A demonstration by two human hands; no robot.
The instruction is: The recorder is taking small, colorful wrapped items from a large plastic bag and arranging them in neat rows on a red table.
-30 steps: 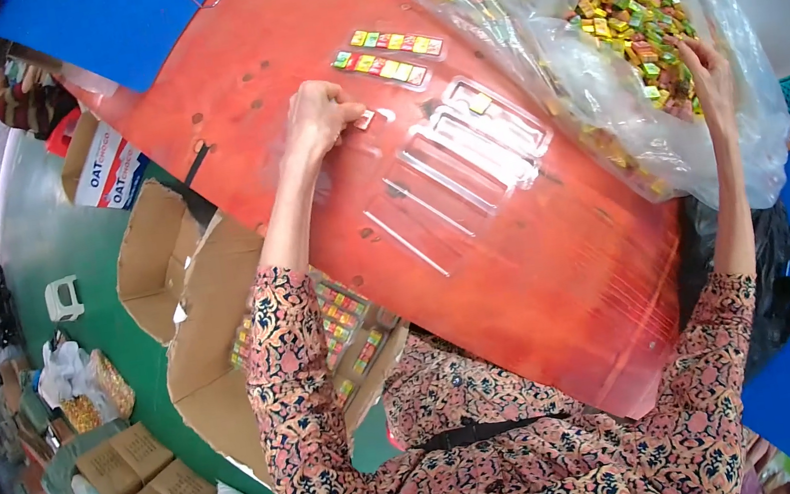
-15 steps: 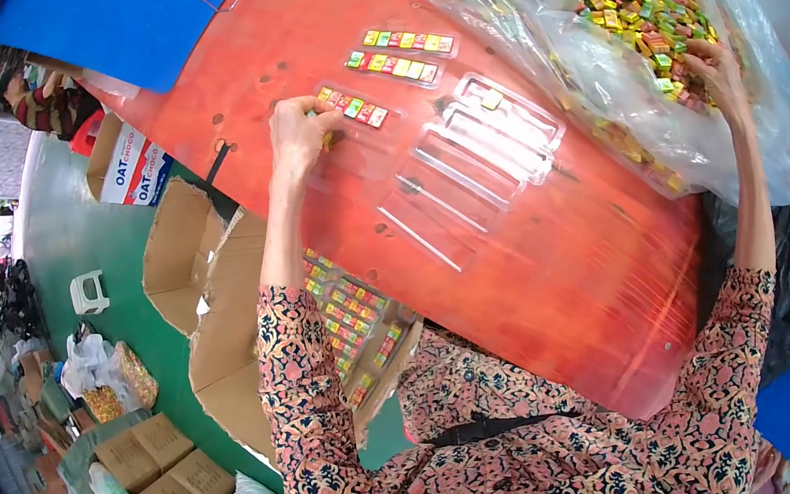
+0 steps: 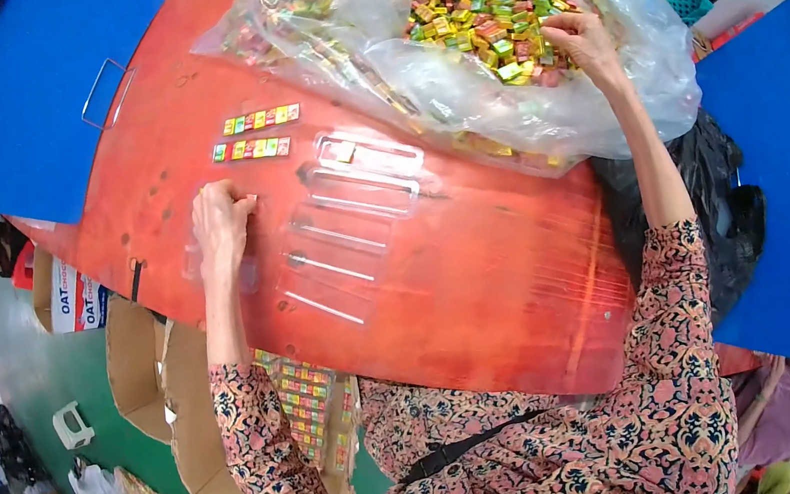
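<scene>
My left hand (image 3: 220, 221) is over the red table with its fingers closed; what they hold, if anything, is hidden. Part of a clear plastic tray (image 3: 191, 262) shows beside that wrist. Beyond the hand lie two clear trays filled with small wrapped candies, a far one (image 3: 261, 119) and a nearer one (image 3: 252, 150). To their right, clear trays lie side by side; one has a single yellow candy (image 3: 344, 152) in it. My right hand (image 3: 586, 48) reaches over a heap of wrapped candies (image 3: 493, 11) in a large clear bag (image 3: 498, 116), fingertips pinched at the heap.
The red table (image 3: 481, 285) slopes across the view. An opened cardboard box (image 3: 199, 416) with filled candy trays (image 3: 304, 406) stands below its left edge. A black plastic bag (image 3: 702, 204) hangs at the right. Another person (image 3: 786, 409) is at the lower right.
The view has turned, so the table appears shifted left. The filled tray that was by my left hand no longer shows. My right hand is still at the candy heap.
</scene>
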